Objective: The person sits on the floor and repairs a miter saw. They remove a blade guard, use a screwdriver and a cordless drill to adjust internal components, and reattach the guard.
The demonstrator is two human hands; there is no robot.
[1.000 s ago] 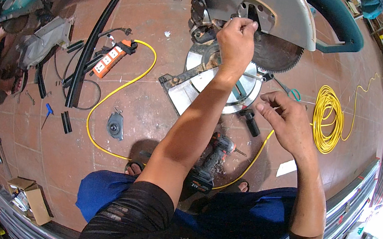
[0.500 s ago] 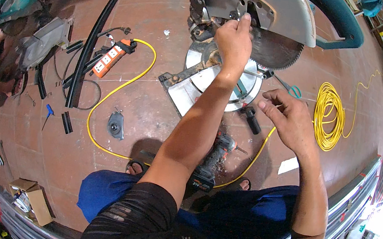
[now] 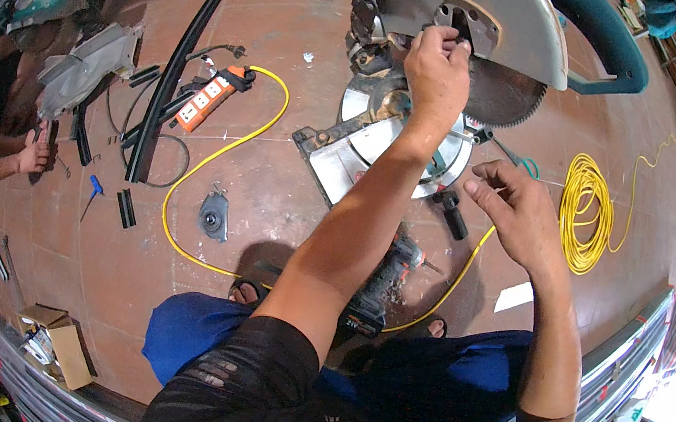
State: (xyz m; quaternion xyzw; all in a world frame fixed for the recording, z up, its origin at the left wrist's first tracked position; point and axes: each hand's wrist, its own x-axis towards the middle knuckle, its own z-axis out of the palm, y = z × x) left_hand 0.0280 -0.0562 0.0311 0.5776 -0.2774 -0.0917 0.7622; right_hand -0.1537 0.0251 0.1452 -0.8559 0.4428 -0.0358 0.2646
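A miter saw with a grey blade guard (image 3: 524, 20), a toothed round blade (image 3: 504, 94) and a teal handle (image 3: 612, 47) stands on the floor ahead of me. My left hand (image 3: 438, 76) reaches up to the blade's hub, fingers bunched at the opening in the guard; what they pinch is hidden. Lower and to the right, my right hand (image 3: 517, 212) hovers with fingers loosely curled, thumb apart from them, holding nothing. Beneath it is the saw's black cylindrical grip (image 3: 454, 216). A cordless drill (image 3: 389, 275) with a bit fitted rests between my feet.
An orange power strip (image 3: 213, 98) with a yellow cord lies left, near black profile strips (image 3: 174, 82). A yellow cable coil (image 3: 584, 215) is right. At far left, a co-worker's hand (image 3: 33, 155) grips a tool beside another saw (image 3: 84, 68). A cardboard box (image 3: 68, 350) sits lower left.
My left hand's fingers have bunched and shifted slightly at the hub. The co-worker's hands have come into clearer view. The whole scene has shifted a little to the right.
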